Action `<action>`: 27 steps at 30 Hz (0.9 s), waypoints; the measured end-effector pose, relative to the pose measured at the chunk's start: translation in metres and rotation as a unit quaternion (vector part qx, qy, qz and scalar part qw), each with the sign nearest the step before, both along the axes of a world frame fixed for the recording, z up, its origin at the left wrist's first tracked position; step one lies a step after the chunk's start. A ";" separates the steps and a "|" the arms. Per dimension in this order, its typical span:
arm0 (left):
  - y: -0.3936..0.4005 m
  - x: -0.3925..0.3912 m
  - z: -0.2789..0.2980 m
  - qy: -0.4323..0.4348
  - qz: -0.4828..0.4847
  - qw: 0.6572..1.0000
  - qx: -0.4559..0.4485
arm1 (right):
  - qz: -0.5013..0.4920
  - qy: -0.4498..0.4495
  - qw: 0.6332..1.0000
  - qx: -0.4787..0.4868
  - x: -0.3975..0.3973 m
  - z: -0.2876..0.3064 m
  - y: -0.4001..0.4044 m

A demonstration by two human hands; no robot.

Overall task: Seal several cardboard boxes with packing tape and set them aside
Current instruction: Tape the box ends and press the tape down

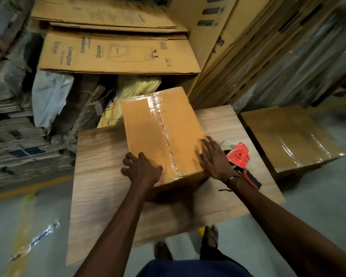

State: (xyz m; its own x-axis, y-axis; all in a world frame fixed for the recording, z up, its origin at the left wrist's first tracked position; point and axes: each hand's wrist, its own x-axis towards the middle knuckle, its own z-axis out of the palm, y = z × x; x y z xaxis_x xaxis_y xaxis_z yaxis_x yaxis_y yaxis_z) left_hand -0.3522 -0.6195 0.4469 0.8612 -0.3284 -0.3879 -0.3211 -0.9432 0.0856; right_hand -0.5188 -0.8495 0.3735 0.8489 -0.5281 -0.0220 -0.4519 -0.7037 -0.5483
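From the head camera I look down on a cardboard box (164, 132) sitting on a wood-grain table (100, 188), set at a slight angle with its far end toward the stacks behind. A strip of clear packing tape (164, 124) runs the whole length of its top seam and folds over the near edge. My left hand (141, 169) lies on the near left corner of the box top, fingers spread and fairly straight, thumb stretched toward the seam; it presses rather than grips. My right hand (212, 156) rests flat against the near right edge of the box, fingers extended along the top, holding nothing. Just beside that hand, on the table, lies a red tape dispenser (240, 156) with its dark handle pointing toward me (the roll itself is mostly hidden behind my wrist). To the right of the table, lower down, sits a second taped box (290, 138), its top glossy with tape. Behind the table, flattened printed cartons (118, 52) are piled flat, and more lean upright at the right.
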 end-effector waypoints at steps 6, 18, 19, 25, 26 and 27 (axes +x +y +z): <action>-0.084 -0.029 0.007 0.067 -0.115 0.952 -0.276 | -0.171 -0.081 0.982 0.007 -0.093 0.006 -0.051; -0.212 -0.104 -0.030 0.210 -0.107 0.902 -0.362 | -0.133 0.233 0.955 0.130 -0.157 -0.081 -0.102; -0.216 -0.105 -0.034 0.205 -0.103 0.905 -0.358 | -0.130 0.245 0.954 0.116 -0.152 -0.082 -0.103; -0.221 -0.111 -0.054 0.153 -0.072 0.918 -0.358 | -0.122 0.247 0.953 0.128 -0.143 -0.116 -0.115; -0.220 -0.110 -0.055 0.149 -0.062 0.919 -0.360 | -0.130 0.242 0.953 0.127 -0.140 -0.112 -0.114; -0.218 -0.109 -0.056 0.146 -0.056 0.920 -0.360 | -0.139 0.236 0.953 0.129 -0.138 -0.107 -0.114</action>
